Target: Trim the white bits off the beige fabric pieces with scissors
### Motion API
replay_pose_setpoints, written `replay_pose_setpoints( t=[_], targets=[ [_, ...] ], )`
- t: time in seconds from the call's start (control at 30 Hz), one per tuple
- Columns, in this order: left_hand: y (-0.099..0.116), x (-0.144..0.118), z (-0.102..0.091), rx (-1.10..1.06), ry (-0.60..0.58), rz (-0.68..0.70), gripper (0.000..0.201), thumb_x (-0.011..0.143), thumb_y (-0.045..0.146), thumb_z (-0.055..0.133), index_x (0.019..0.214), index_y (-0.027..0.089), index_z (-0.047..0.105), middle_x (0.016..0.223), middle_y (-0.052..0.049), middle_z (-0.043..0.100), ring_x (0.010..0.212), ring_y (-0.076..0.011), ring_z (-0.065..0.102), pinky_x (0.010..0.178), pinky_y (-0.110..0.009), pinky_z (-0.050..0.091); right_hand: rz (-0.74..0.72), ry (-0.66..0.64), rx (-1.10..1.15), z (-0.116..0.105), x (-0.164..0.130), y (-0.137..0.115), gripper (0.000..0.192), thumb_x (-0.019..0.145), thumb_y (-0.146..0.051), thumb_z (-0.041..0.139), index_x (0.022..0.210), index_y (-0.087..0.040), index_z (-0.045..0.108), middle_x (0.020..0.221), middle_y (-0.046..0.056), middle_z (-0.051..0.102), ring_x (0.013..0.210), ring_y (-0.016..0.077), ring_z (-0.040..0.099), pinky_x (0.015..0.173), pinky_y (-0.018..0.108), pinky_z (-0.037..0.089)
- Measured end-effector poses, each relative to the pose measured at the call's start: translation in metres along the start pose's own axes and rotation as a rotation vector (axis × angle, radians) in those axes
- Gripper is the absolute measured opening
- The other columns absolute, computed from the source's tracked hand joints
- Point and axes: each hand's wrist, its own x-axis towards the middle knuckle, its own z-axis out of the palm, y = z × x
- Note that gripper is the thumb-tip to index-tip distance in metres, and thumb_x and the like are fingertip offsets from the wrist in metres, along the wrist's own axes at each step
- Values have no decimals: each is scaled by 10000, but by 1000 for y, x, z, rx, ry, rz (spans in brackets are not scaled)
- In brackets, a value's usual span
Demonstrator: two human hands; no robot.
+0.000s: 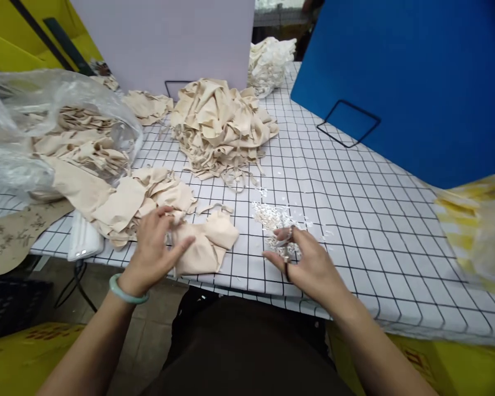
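My left hand, with a green bangle on the wrist, is at the left edge of a beige cloth piece. Its thumb and fingers are apart, and the fingertips touch or hover just over the cloth. The piece lies near the table's front edge. My right hand is curled around what looks like a pair of small scissors, mostly hidden by the fingers. Under and beyond it is a scatter of tiny white clippings. More beige pieces lie in an overlapping row left of my left hand.
A tall heap of beige pieces stands mid-table. At left, a clear plastic bag holds more. A white power bank with a cable and a brown paper pattern lie nearby. Lilac and blue boards stand behind.
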Motion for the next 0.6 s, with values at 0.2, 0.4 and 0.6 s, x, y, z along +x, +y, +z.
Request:
replay_pose_setpoints(
  t=[0.2, 0.4, 0.6],
  targets=[
    [1, -28, 33, -190, -365, 72, 351, 863, 79, 507, 1184, 196, 588, 1138, -112, 591, 1081, -254, 573, 925, -416, 522, -248, -184, 128, 82, 29, -38, 229, 715, -78, 633, 867, -223, 541, 897, 49, 642, 863, 241, 605, 746, 369, 508],
    [17, 57, 8, -370, -264, 40, 173, 801, 27, 519, 807, 184, 593, 827, -12, 591, 742, -156, 562, 685, -300, 519, -215, -106, 331, 54, 86, -71, 93, 738, -135, 560, 759, -218, 524, 711, -23, 558, 644, 150, 508, 590, 268, 418],
    [36, 217, -29, -365, 178, -59, 222, 923, 95, 530, 1059, 213, 658, 1191, -96, 600, 1160, -262, 565, 988, -503, 517, -199, 177, 434, -32, 225, -133, 157, 797, -327, 641, 883, -218, 566, 832, 20, 625, 727, 168, 554, 629, 289, 441]
  ],
)
